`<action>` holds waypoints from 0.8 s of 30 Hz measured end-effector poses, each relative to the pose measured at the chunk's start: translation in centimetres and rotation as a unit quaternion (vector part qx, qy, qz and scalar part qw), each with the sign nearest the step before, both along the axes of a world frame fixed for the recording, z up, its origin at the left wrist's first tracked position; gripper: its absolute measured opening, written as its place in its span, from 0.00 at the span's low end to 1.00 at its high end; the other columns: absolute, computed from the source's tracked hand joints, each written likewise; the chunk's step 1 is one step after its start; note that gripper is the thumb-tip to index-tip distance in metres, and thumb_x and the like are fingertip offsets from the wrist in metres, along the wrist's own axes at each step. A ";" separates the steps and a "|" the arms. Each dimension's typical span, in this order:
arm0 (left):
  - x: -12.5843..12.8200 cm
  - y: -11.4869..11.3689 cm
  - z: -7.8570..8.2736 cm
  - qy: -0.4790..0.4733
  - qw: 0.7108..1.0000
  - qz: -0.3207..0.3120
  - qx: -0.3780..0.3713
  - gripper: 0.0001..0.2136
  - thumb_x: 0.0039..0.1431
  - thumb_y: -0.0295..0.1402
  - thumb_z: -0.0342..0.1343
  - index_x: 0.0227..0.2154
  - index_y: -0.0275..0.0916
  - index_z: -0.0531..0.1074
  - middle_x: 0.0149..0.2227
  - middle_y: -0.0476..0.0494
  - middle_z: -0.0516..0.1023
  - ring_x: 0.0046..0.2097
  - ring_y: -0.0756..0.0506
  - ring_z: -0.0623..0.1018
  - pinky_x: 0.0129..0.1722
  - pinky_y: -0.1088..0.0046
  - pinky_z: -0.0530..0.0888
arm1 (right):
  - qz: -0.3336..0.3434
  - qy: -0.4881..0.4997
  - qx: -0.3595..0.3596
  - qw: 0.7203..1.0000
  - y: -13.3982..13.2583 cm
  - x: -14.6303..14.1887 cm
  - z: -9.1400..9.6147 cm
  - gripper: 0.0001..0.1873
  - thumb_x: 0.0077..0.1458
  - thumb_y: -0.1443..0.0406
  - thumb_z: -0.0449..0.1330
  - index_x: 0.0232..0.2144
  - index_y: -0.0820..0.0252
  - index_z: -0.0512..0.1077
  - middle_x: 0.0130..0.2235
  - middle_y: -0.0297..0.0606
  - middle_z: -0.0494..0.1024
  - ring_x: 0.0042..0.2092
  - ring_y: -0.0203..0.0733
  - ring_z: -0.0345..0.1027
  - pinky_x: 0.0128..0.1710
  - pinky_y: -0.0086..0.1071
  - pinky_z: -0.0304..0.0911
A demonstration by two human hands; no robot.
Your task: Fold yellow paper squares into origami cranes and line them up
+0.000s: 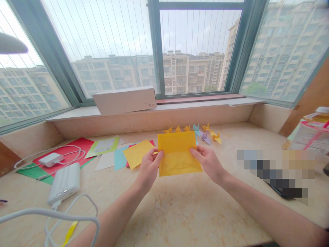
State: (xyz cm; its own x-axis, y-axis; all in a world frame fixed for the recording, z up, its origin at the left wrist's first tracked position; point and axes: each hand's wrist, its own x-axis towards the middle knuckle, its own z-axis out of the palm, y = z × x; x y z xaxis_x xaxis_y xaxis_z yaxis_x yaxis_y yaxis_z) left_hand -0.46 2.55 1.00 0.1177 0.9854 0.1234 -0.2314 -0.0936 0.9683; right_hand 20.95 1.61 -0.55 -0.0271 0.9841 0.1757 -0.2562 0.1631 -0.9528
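A sheet of yellow paper is held up above the stone counter, roughly level with the folded cranes behind it. My left hand pinches its left edge, thumb in front. At the right edge, my right hand grips it the same way. The sheet shows a faint crease across its middle and faces me nearly flat. Behind it stand several small folded paper cranes, among them an orange one, a purple one and a blue one. The sheet hides part of this group.
Loose paper lies to the left: a yellow sheet, a light blue sheet and a red sheet. A white power bank with cables sits nearer. A white box rests on the sill. A plastic cup stands at right, beyond a pixelated dark object.
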 end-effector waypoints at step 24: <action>-0.7 0.7 -0.2 0.046 0.996 0.066 0.033 0.18 0.55 0.44 0.62 0.43 0.38 0.72 0.42 0.40 0.82 0.39 0.43 0.81 0.33 0.72 0.74 | -0.016 -0.037 -0.012 0.999 -0.1 0.1 0.2 0.20 0.46 0.50 0.70 0.34 0.57 0.74 0.34 0.41 0.84 0.34 0.49 0.79 0.36 0.38 0.70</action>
State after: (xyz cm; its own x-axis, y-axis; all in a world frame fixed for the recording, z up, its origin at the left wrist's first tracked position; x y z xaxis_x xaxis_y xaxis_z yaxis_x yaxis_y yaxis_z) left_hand -1.21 3.29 0.77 0.0012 0.9830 0.1838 -0.1238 -0.1823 0.9754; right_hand 21.04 1.54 -0.34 -0.0079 0.9886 0.1501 -0.1801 0.1462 -0.9727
